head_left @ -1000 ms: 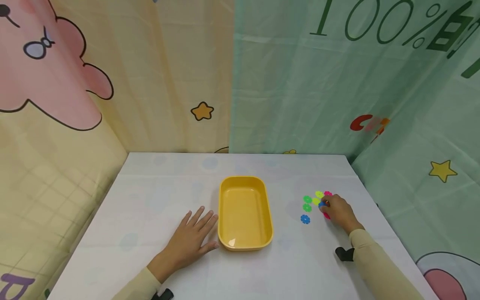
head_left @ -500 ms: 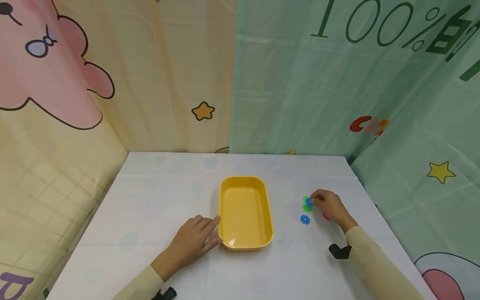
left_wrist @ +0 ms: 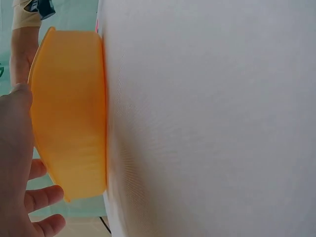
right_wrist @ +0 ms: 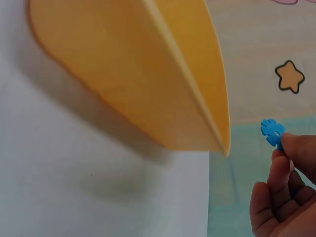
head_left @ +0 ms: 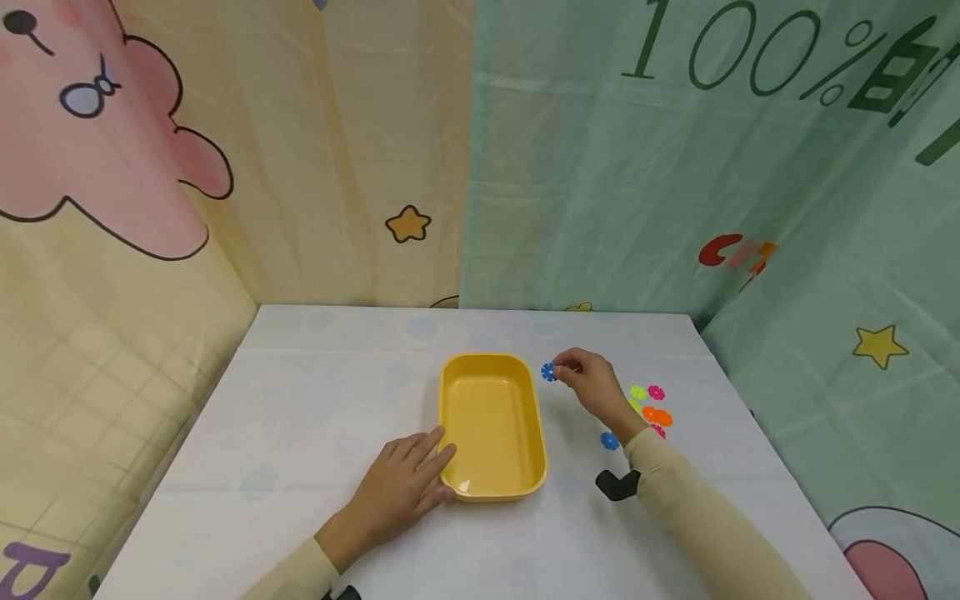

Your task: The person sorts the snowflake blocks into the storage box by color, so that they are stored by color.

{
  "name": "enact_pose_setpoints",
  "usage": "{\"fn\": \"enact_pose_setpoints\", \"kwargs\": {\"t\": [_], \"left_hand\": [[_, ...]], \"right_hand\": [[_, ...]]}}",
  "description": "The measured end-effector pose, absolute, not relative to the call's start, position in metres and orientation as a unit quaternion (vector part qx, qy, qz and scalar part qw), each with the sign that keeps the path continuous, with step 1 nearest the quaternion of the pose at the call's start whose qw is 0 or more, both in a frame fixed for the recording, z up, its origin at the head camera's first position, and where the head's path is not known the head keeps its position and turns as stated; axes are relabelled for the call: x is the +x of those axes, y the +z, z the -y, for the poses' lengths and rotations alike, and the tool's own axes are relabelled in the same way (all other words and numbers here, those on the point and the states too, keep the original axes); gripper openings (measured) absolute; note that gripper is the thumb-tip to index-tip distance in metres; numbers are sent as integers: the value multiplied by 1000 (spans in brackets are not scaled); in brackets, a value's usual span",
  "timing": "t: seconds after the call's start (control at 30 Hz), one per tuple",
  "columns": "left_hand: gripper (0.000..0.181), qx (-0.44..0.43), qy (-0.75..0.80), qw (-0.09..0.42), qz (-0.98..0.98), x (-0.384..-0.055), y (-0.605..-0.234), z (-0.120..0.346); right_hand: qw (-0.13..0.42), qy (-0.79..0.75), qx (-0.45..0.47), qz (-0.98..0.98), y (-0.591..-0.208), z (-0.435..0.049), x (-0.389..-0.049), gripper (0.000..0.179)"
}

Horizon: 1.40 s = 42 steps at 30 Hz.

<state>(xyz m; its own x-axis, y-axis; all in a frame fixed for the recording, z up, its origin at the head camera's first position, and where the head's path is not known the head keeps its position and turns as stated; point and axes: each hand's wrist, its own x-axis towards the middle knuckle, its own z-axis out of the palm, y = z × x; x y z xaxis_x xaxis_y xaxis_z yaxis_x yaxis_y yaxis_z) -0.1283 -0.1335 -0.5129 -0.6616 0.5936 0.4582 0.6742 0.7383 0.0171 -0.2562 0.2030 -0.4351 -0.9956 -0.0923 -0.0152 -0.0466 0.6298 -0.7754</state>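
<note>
My right hand (head_left: 596,387) pinches a blue flower-shaped plastic disc (head_left: 549,372) between thumb and fingertips, held in the air just right of the yellow tray's far end. In the right wrist view, the notched edge of this blue disc (right_wrist: 272,131) sticks out past the thumb. The yellow tray (head_left: 491,417) stands on the table with nothing in it. At its near left side, my left hand (head_left: 397,479) rests its fingers and thumb on the rim. The left wrist view has those fingers (left_wrist: 44,198) relaxed against the tray wall.
Right of the tray lie more flower discs: a blue one (head_left: 610,441), orange ones (head_left: 658,416), a yellow one (head_left: 638,392) and a pink one (head_left: 656,392). My right hand and forearm cover part of this group. Printed curtains (head_left: 585,183) rise behind the white table (head_left: 337,358).
My right hand has picked the blue disc from the group and carried it left toward the tray. My left hand has shifted right, from beside the tray onto its rim.
</note>
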Motion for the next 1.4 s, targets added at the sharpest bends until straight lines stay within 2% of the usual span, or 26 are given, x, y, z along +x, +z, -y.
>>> {"fn": "enact_pose_setpoints", "kwargs": {"t": [0.13, 0.43, 0.77, 1.1, 1.4], "left_hand": [[61, -336, -70, 209, 916, -126, -514, 132], [59, -324, -32, 184, 927, -120, -509, 129], [52, -314, -19, 178, 932, -119, -506, 128], [59, -304, -4, 174, 937, -124, -506, 127], [60, -300, -9, 145, 943, -124, -504, 127]], "right_hand": [[39, -472, -50, -880, -434, -172, -261, 15], [83, -537, -10, -839, -440, -131, -275, 11], [104, -553, 13, -826, -443, -111, -280, 9], [125, -547, 24, -827, -451, -98, -283, 11], [125, -535, 30, -835, -463, -89, -287, 12]]}}
